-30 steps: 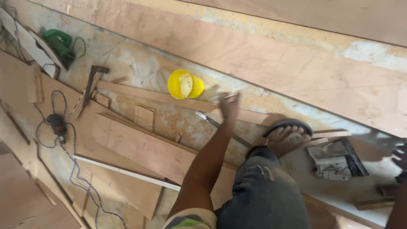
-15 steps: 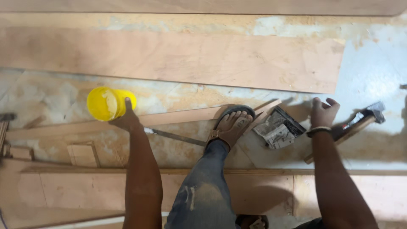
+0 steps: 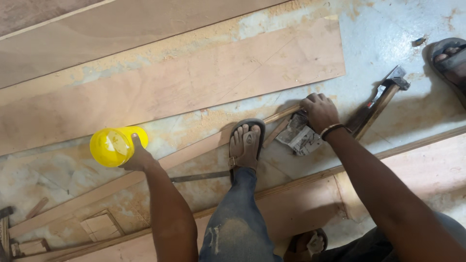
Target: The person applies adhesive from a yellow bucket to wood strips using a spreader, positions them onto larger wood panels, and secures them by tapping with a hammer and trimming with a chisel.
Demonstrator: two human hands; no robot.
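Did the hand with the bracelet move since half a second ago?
Yes. The right hand was raised off the floor just right of the crumpled paper packet; now it has come down onto the packet's top edge, left of the hammer.

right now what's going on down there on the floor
A person crouches on a dusty floor among plywood sheets. The left hand grips a yellow container. The right hand presses on a crumpled grey packet, beside a hammer. A sandalled foot rests on a long wood strip.

Dusty floor (image 3: 388, 29), plywood sheets (image 3: 184, 82), hammer (image 3: 381, 97)
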